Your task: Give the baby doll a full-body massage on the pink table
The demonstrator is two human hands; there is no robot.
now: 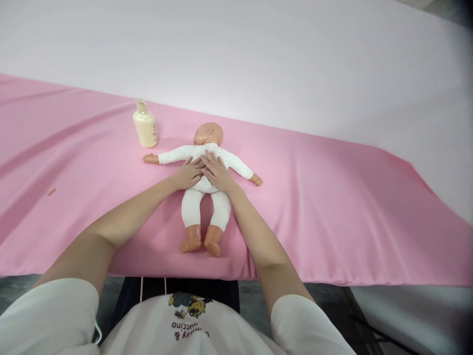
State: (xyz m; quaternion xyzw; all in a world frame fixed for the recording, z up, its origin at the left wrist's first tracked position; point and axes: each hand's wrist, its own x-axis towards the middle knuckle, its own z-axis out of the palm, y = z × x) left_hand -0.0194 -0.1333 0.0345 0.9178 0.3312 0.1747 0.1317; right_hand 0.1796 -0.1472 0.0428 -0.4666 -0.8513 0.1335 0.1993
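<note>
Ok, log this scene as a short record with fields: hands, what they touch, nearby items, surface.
left hand: left hand flat, palm down on the doll's chest
right hand: right hand flat beside it, fingertips meeting over the chest
held: nothing gripped; both hands open
doll: baby doll on its back in white clothes, arms spread, bare feet toward the person
bottle: cream pump bottle upright, beyond the doll's outstretched arm, apart from it
surface: pink sheet over the table, wrinkled at the left
</note>
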